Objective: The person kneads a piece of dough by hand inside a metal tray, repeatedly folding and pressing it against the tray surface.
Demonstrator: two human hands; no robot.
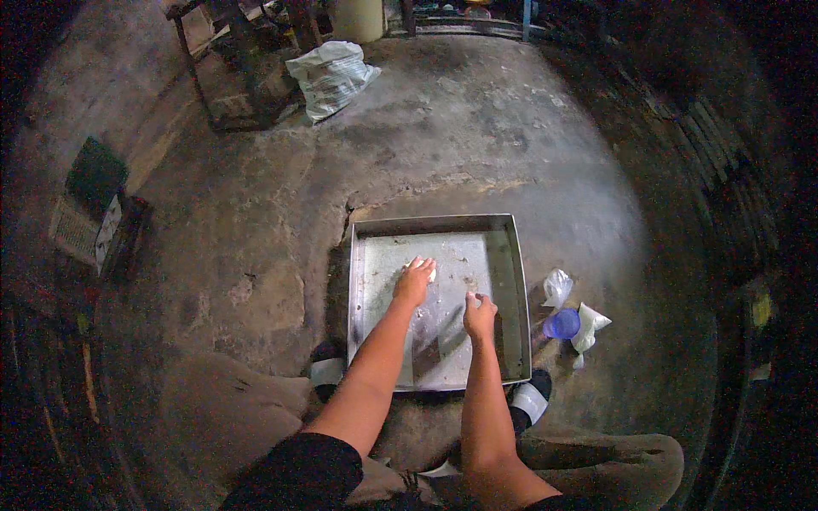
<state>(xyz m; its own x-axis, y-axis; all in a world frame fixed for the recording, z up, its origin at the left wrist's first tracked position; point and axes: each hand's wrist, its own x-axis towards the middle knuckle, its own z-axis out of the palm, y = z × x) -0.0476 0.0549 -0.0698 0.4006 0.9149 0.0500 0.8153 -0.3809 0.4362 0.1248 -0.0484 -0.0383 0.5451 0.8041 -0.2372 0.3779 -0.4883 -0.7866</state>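
Concrete floor (477, 111), bearing, at 5 o'clock of centre, a square metal tray (383, 264). Inside, the left hand (415, 281), near 11 o'clock, spreads wide over a white wad (433, 276), apparently wiping; the right hand (480, 316), toward 3 o'clock, curls narrowly, contents indeterminable. The next stroke would need flat pressure.

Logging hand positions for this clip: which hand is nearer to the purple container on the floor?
Right. The right hand is over the metal tray, to the left of the purple container; the left hand is farther left, over the same tray.
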